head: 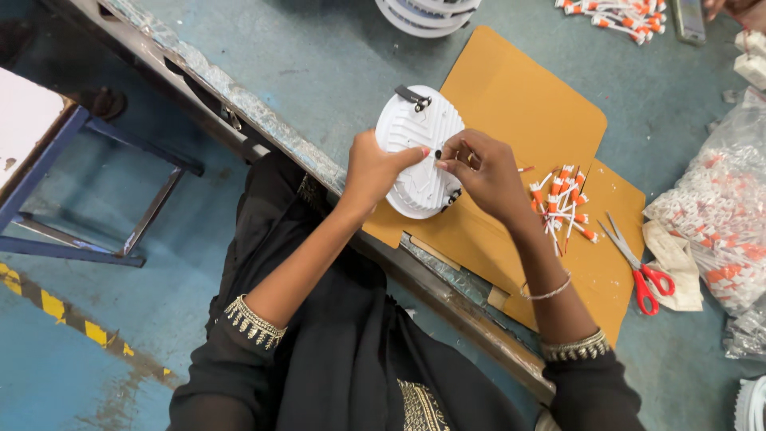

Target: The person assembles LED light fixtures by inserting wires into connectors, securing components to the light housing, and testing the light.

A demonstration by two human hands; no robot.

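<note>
Flanking the white round housing (pixel 419 152) (both hands' fingers (pixel 411 156) on it): connectors (pixel 562 203), scissors (pixel 638 267).

A white ribbed disc (pixel 418 152) lay on tan cardboard (pixel 519 104). At three o'clock sat orange-and-white connectors (pixel 562 203), then red-handled scissors (pixel 642 271). The bench (pixel 319 56) was teal; floor tape (pixel 56 307) was yellow-and-black striped.

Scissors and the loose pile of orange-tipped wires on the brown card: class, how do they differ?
The scissors are one tool with red handles; the wires are many thin white pieces with orange ends. The scissors lie farther from the hands than the wires. Both rest untouched on the brown card.
</note>
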